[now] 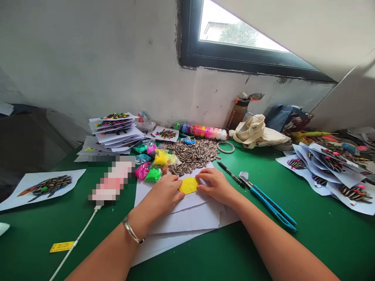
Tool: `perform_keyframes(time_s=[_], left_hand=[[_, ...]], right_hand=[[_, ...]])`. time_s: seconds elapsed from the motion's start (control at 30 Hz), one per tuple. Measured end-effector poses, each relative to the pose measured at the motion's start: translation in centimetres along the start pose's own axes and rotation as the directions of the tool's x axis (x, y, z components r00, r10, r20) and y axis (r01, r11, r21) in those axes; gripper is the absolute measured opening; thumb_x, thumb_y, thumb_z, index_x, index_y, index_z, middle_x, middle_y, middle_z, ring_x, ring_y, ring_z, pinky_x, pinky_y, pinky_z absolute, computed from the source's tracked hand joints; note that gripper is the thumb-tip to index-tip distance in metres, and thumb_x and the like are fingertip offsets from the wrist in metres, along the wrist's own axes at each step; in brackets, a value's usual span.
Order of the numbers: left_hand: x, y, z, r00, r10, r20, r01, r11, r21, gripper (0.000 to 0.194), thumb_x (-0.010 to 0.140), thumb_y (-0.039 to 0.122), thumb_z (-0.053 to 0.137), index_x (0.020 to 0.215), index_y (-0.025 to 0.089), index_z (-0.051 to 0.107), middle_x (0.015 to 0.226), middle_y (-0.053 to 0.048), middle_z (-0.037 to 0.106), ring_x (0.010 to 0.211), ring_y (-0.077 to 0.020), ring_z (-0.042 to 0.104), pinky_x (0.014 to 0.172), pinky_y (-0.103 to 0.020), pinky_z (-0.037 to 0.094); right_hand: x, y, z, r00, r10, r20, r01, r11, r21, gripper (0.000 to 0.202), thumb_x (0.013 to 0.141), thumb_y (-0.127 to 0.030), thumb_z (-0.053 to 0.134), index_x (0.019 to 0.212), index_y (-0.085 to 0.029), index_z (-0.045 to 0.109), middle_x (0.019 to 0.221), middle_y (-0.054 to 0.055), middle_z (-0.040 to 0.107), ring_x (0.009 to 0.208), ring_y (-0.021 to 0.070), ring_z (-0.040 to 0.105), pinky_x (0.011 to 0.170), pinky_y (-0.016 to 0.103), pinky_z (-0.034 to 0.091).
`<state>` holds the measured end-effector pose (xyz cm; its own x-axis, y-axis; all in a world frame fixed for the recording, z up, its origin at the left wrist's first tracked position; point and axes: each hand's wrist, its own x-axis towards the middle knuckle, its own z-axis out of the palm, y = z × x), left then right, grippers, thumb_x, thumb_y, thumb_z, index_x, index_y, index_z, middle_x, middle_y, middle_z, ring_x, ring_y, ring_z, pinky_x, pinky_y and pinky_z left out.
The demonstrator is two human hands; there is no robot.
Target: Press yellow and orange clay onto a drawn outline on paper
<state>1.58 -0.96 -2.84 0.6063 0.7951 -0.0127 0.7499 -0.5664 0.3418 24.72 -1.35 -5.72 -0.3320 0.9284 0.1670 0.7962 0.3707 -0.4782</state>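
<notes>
A flattened piece of yellow modelling clay (189,185) lies on white paper (187,218) in front of me. My left hand (166,192) holds its left edge, with the thumb near the lower side and the fingers curled above. On the opposite edge, my right hand (216,185) grips the clay between thumb and fingers. Just beyond the paper spreads a pile of striped sunflower seeds (190,154). Small bags of coloured clay, including a yellow one (161,157) and a green one (153,174), sit left of the seeds.
Right of the paper lie a black pen (231,174) and a blue utility knife (269,203). Seed pictures are stacked at left (117,134) and right (336,166). A charging cable (79,236) crosses the left side. A bottle (238,111) and cloth bag (254,132) stand behind.
</notes>
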Motion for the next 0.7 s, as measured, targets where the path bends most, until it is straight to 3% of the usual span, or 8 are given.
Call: perform_keyframes(time_s=[0.53, 0.7], left_hand=[[-0.2, -0.5, 0.5, 0.999, 0.027, -0.032, -0.027, 1.0, 0.001, 0.017, 0.091, 0.026, 0.058, 0.099, 0.016, 0.07, 0.107, -0.011, 0.063, 0.101, -0.026, 0.057, 0.091, -0.038, 0.044], [-0.1, -0.2, 0.4, 0.999, 0.025, -0.046, -0.025, 1.0, -0.007, 0.017, 0.091, 0.024, 0.058, 0.099, 0.016, 0.07, 0.109, -0.011, 0.063, 0.104, -0.0259, 0.056, 0.095, -0.038, 0.043]], right_hand=[[0.5, 1.2, 0.6, 0.999, 0.037, -0.013, -0.035, 0.993, 0.116, 0.033, 0.084, -0.034, 0.069, 0.115, -0.027, 0.072, 0.118, 0.006, 0.067, 0.109, 0.0241, 0.06, 0.097, 0.039, 0.044], [0.4, 1.2, 0.4, 0.999, 0.033, -0.019, -0.031, 0.997, 0.073, 0.032, 0.083, -0.033, 0.07, 0.114, -0.028, 0.073, 0.12, 0.006, 0.066, 0.112, 0.0256, 0.058, 0.101, 0.042, 0.041]])
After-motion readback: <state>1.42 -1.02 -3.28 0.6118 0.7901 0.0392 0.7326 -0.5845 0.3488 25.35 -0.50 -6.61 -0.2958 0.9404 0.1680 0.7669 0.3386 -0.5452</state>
